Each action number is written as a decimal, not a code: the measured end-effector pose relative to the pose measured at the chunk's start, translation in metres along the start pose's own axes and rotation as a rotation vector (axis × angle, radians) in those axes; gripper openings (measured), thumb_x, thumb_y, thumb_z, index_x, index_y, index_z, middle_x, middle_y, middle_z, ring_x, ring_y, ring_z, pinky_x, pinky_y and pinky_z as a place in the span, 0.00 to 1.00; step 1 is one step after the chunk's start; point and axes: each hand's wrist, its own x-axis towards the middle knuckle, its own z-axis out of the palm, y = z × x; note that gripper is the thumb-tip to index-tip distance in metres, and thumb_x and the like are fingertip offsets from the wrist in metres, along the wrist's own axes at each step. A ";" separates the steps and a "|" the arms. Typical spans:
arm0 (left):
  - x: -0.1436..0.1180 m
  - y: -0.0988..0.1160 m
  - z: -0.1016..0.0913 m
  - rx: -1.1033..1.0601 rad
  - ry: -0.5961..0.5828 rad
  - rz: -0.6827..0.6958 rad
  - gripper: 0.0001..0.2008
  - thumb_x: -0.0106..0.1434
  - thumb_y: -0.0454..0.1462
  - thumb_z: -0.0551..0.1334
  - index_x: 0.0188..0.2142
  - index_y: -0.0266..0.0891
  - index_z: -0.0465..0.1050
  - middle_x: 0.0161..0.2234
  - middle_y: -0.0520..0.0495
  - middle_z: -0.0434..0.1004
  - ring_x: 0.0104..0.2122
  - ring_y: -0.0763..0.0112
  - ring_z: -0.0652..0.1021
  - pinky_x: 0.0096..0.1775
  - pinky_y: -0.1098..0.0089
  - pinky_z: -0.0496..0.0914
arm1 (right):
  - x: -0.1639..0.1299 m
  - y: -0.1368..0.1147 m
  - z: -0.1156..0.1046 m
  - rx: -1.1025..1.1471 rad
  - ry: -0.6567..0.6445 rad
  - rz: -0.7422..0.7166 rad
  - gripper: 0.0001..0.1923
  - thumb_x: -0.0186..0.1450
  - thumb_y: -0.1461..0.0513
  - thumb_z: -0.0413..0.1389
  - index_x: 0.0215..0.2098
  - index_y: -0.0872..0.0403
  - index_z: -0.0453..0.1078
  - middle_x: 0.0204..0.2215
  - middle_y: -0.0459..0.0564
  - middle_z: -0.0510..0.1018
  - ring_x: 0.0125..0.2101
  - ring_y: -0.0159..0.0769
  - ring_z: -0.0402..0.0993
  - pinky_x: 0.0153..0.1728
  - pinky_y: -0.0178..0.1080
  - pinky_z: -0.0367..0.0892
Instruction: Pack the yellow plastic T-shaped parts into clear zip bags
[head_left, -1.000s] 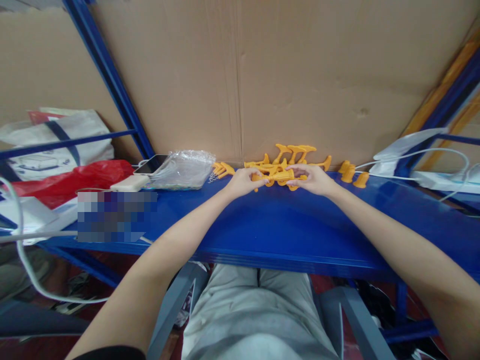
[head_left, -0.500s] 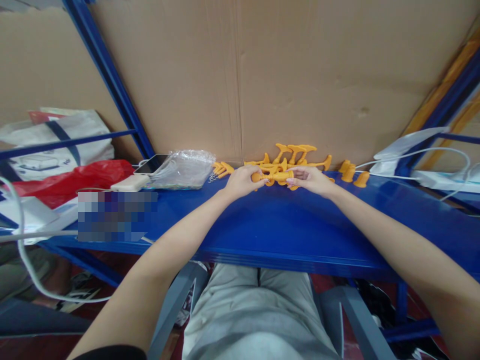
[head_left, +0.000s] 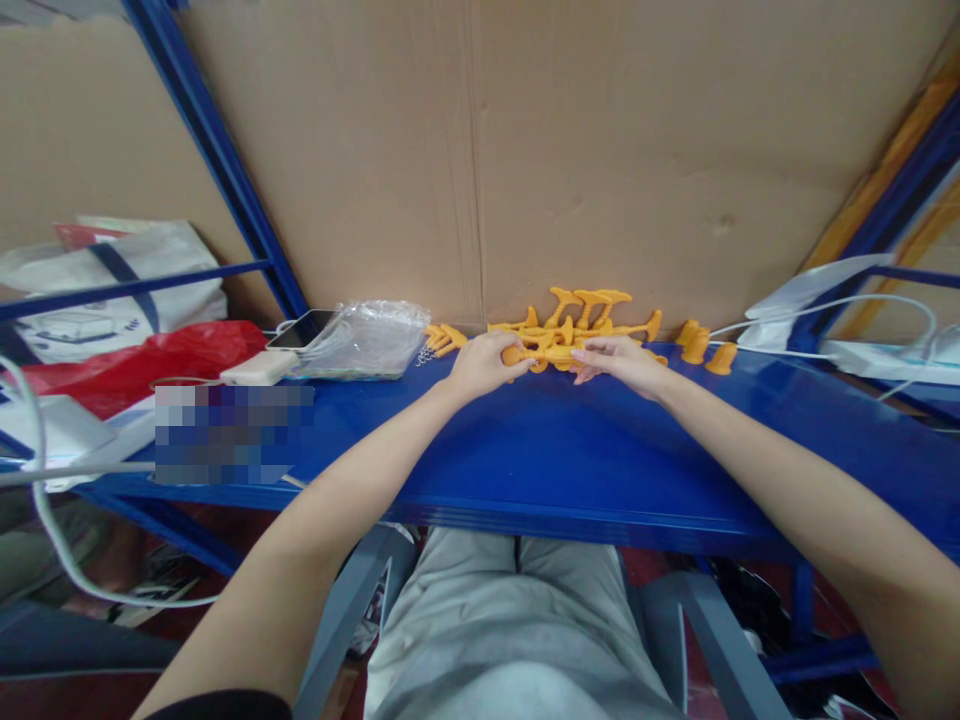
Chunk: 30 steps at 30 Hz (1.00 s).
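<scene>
Hands on an orange part at the back of the shelf

Head view: your left hand pinches the rounded end of an orange plastic part, and your right hand closes narrow fingers on its other end. Its long axis runs left to right, level above the blue shelf, just in front of a pile of orange parts against the cardboard wall. Left of your hands, a clear plastic bag lies on its side; you cannot tell its contents. A phone lies beside it
</scene>
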 end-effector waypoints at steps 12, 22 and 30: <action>0.000 -0.017 -0.004 -0.047 -0.035 -0.152 0.30 0.64 0.42 0.61 0.63 0.39 0.57 0.52 0.40 0.73 0.46 0.61 0.78 0.46 0.62 0.73 | 0.015 0.012 -0.033 -0.055 0.404 -0.172 0.21 0.53 0.52 0.68 0.40 0.53 0.73 0.34 0.51 0.79 0.31 0.38 0.78 0.38 0.45 0.76; -0.005 -0.074 0.002 0.153 -0.157 -0.355 0.26 0.60 0.38 0.60 0.59 0.38 0.62 0.58 0.37 0.68 0.59 0.55 0.68 0.59 0.59 0.64 | 0.012 0.036 -0.087 -0.683 0.664 -0.104 0.24 0.62 0.52 0.58 0.52 0.55 0.68 0.45 0.60 0.77 0.37 0.47 0.77 0.41 0.50 0.73; -0.004 -0.076 0.004 0.174 -0.205 -0.356 0.24 0.60 0.39 0.60 0.56 0.37 0.65 0.56 0.38 0.71 0.57 0.56 0.71 0.58 0.61 0.65 | 0.002 0.029 -0.084 -1.295 0.270 -0.054 0.20 0.64 0.61 0.54 0.54 0.55 0.69 0.50 0.64 0.74 0.45 0.53 0.75 0.46 0.51 0.69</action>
